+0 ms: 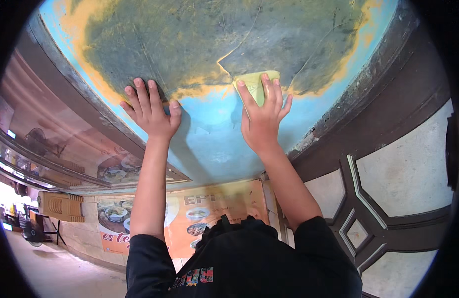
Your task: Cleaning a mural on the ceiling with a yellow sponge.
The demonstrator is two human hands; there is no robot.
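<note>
My left hand lies flat with its fingers spread, touching a worn painted surface. It holds nothing, and its fingertips reach the edge of a large dark grey patch. To its right, my right hand is on a flat yellow-green cloth with rounded corners, pressing it to the surface between thumb and fingers. The cloth's far edge meets the grey patch. Ragged yellow-orange paint rings that patch, with light blue paint outside it. A thin crack runs up from near the cloth.
Brown frame edges bound the surface on both sides. At left is a glossy glass panel with reflections. Brown panelling with pale insets stands at right. Farther off are an orange food banner, stacked tan plastic chairs and a fan.
</note>
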